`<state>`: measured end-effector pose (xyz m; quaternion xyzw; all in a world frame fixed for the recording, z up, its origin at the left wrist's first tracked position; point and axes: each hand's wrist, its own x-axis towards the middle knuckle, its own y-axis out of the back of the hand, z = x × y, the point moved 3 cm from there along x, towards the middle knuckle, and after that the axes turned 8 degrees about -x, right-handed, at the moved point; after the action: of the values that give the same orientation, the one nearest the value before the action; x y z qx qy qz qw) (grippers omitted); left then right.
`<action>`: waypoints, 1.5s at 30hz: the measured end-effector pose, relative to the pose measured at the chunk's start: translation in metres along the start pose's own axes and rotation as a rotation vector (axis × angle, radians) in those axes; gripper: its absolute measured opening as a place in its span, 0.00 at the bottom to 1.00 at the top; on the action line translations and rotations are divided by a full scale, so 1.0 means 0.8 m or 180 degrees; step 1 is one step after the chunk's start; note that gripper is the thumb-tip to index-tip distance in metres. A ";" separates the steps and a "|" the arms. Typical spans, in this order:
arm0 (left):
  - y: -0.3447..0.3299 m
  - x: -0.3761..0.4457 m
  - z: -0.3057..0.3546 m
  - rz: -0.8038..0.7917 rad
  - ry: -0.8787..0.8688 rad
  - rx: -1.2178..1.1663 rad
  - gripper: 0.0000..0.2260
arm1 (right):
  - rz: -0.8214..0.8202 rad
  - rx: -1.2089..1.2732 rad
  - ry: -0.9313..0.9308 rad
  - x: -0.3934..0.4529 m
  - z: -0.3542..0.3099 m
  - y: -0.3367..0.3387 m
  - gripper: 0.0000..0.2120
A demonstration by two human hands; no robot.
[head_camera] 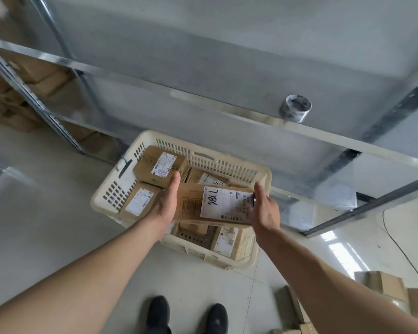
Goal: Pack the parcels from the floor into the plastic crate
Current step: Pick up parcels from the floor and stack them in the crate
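Two bare forearms reach forward over a pair of black shoes (186, 314) planted on the pale floor (46, 213). At the floor's near right edge a few brown parcels (393, 292) lie unpacked, so work is left. Further out, the left hand (167, 201) and right hand (265, 208) hold a flat labelled parcel (217, 204) between them, one at each end, thumbs on top; the fingers beneath are hidden. It hangs just above the cream plastic crate (229, 169), which stands on the floor before a metal shelf frame (227, 112). Inside the crate several boxes (159, 167) already lie, some stacked towards its far left corner, with room showing near its front wall. I judge the packing well under way, not finished. A tape roll (295, 111) sits on the shelf rail beyond.
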<state>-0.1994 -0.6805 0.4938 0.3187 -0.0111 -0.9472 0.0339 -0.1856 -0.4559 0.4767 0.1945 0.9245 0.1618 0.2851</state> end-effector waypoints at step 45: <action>0.254 0.456 -0.159 0.0356 0.0729 0.0993 0.51 | -0.0751 -0.0005 -0.1362 0.181 0.127 -0.487 0.46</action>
<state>-0.4009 -0.9087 0.1813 0.4246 -0.1715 -0.8882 0.0377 -0.3399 -0.7114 0.1701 0.1149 0.8593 0.0832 0.4914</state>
